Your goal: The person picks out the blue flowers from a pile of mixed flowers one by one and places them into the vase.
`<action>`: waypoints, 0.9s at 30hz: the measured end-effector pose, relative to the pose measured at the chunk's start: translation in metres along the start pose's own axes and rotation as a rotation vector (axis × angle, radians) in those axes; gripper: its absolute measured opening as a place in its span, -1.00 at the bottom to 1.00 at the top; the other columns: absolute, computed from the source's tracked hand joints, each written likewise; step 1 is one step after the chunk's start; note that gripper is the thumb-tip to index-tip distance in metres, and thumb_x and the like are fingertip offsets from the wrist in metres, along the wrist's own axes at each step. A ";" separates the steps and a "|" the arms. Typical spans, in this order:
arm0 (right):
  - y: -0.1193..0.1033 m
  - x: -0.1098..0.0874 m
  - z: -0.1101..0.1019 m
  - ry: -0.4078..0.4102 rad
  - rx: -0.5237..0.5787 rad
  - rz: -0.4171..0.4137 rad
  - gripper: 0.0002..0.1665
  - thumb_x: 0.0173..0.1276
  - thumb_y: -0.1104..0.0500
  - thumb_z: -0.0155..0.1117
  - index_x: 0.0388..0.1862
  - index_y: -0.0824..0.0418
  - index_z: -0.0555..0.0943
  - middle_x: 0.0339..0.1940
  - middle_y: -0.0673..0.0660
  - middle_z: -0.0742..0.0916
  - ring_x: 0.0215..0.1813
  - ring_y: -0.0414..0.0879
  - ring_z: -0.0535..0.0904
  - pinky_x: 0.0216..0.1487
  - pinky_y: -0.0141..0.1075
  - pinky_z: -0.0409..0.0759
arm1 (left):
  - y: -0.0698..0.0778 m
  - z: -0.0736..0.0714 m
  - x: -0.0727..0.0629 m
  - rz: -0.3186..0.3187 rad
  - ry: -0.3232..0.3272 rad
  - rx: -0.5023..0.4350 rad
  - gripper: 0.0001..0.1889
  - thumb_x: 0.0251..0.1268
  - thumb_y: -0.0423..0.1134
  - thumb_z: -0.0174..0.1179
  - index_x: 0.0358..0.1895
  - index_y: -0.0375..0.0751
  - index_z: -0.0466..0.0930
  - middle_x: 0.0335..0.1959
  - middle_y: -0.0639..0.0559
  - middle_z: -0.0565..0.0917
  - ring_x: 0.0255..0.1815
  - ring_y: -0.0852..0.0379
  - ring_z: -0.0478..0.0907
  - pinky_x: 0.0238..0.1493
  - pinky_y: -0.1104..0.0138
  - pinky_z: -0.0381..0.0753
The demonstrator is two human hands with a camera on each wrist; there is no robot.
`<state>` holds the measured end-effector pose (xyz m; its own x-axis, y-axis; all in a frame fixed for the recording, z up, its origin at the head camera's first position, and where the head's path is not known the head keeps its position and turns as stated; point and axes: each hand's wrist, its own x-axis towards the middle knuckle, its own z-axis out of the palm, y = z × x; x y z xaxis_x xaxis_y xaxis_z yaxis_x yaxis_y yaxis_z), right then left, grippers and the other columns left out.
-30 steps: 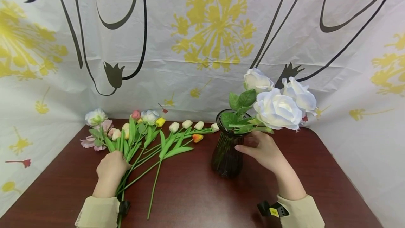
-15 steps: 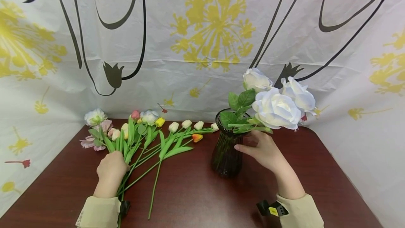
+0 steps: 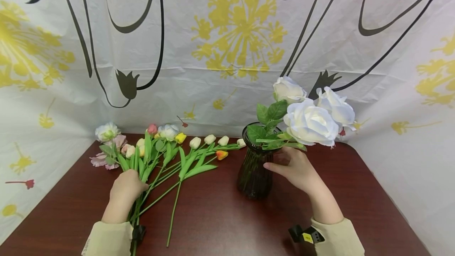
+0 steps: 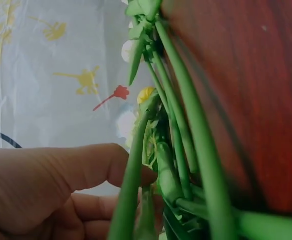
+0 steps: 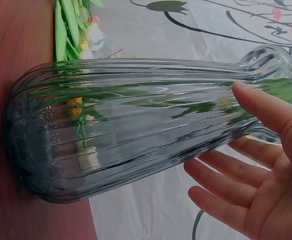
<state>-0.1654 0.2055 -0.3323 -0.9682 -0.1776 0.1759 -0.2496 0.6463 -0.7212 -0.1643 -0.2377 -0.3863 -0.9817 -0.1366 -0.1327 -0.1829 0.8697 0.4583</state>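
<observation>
My left hand (image 3: 126, 191) is on a loose bunch of artificial flowers lying on the table's left side. In the left wrist view, its thumb and bent fingers pinch a green flower stem (image 4: 130, 185) among several others. My right hand (image 3: 296, 171) holds the neck of a dark ribbed glass vase (image 3: 255, 175); the thumb lies across the near side, while the other fingers reach behind. The vase stands upright. Large white-blue roses (image 3: 313, 121) with green leaves lean out of its mouth to the right. Their stems show faintly through the glass.
White tulips (image 3: 195, 142) and an orange tulip (image 3: 222, 155) lie between the bunch and the vase. Pink flowers (image 3: 106, 159) sit at the far left. The dark red table (image 3: 213, 224) ends at a patterned cloth (image 3: 170, 50) behind.
My left hand has shifted slightly among the stems, its thumb tip a little further right and its sleeve a little left. My right hand, the vase and the roses stay where they were.
</observation>
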 end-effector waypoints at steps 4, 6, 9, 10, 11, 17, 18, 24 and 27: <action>0.000 0.000 0.000 0.001 0.000 -0.003 -0.24 0.18 -0.10 0.43 0.24 0.29 0.47 0.06 0.27 0.63 0.06 0.16 0.58 0.00 0.04 0.53 | 0.000 0.000 -0.002 0.043 -0.037 -0.045 -0.66 0.06 -0.37 0.25 -0.76 -0.17 0.32 -0.80 0.00 0.39 -0.77 0.06 0.40 -0.64 0.23 0.40; 0.000 0.000 0.000 -0.001 0.001 -0.006 -0.24 0.19 -0.11 0.42 0.24 0.30 0.46 0.06 0.28 0.63 0.07 0.17 0.57 0.00 0.05 0.53 | -0.001 -0.001 -0.002 0.062 -0.062 -0.055 -0.61 0.08 -0.41 0.21 -0.79 -0.13 0.26 -0.84 0.04 0.34 -0.79 0.08 0.39 -0.64 0.25 0.39; 0.000 0.000 0.000 -0.001 0.003 -0.003 -0.24 0.19 -0.11 0.42 0.24 0.30 0.47 0.06 0.28 0.63 0.07 0.17 0.58 0.00 0.05 0.54 | -0.001 -0.003 -0.004 0.082 -0.100 -0.078 -0.57 0.08 -0.46 0.16 -0.81 -0.09 0.20 -0.86 0.08 0.28 -0.80 0.09 0.39 -0.63 0.26 0.42; 0.001 0.000 0.000 -0.001 0.003 -0.005 -0.25 0.19 -0.10 0.42 0.23 0.30 0.47 0.05 0.27 0.63 0.07 0.17 0.58 0.00 0.05 0.54 | -0.001 -0.004 -0.004 0.086 -0.117 -0.089 -0.57 0.09 -0.47 0.15 -0.81 -0.08 0.19 -0.85 0.08 0.27 -0.80 0.10 0.39 -0.62 0.26 0.43; 0.001 0.000 0.000 -0.001 0.004 -0.006 -0.25 0.19 -0.10 0.42 0.23 0.29 0.47 0.05 0.27 0.64 0.06 0.17 0.58 0.00 0.05 0.54 | -0.001 -0.004 -0.004 0.090 -0.131 -0.099 -0.56 0.09 -0.47 0.15 -0.81 -0.08 0.19 -0.85 0.08 0.26 -0.80 0.10 0.39 -0.62 0.26 0.45; 0.000 0.000 0.000 -0.005 0.015 -0.014 -0.27 0.20 -0.09 0.42 0.22 0.30 0.48 0.06 0.28 0.63 0.07 0.17 0.58 -0.01 0.05 0.54 | 0.000 -0.006 -0.005 0.124 -0.177 -0.153 -0.54 0.14 -0.48 0.14 -0.81 -0.07 0.16 -0.83 0.13 0.16 -0.79 0.16 0.32 -0.63 0.29 0.42; 0.000 0.000 0.000 -0.006 0.016 -0.012 -0.27 0.19 -0.09 0.42 0.22 0.30 0.48 0.07 0.28 0.63 0.07 0.17 0.58 -0.01 0.05 0.54 | 0.000 -0.007 -0.006 0.133 -0.171 -0.157 -0.54 0.12 -0.48 0.13 -0.80 -0.07 0.15 -0.83 0.13 0.15 -0.79 0.17 0.28 -0.62 0.30 0.40; 0.002 0.001 0.001 -0.006 0.016 -0.014 -0.28 0.18 -0.08 0.43 0.22 0.27 0.49 0.07 0.28 0.63 0.07 0.18 0.57 0.00 0.05 0.54 | 0.002 -0.012 -0.006 0.190 -0.133 -0.177 -0.61 0.00 -0.52 0.04 -0.78 -0.07 0.14 -0.84 0.14 0.17 -0.77 0.19 0.16 -0.57 0.31 0.27; 0.003 0.001 0.001 -0.004 0.016 -0.016 -0.28 0.18 -0.07 0.44 0.22 0.27 0.49 0.07 0.28 0.63 0.07 0.18 0.57 0.00 0.06 0.53 | 0.005 -0.013 -0.006 0.202 -0.130 -0.187 -0.62 0.01 -0.53 0.04 -0.77 -0.08 0.15 -0.83 0.13 0.17 -0.76 0.19 0.14 -0.56 0.31 0.25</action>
<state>-0.1674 0.2062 -0.3351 -0.9642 -0.1907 0.1845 -0.2644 0.6314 -0.7290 -0.1599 -0.2389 -0.3723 -0.9864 0.1027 -0.1286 -0.0032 0.7692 0.6389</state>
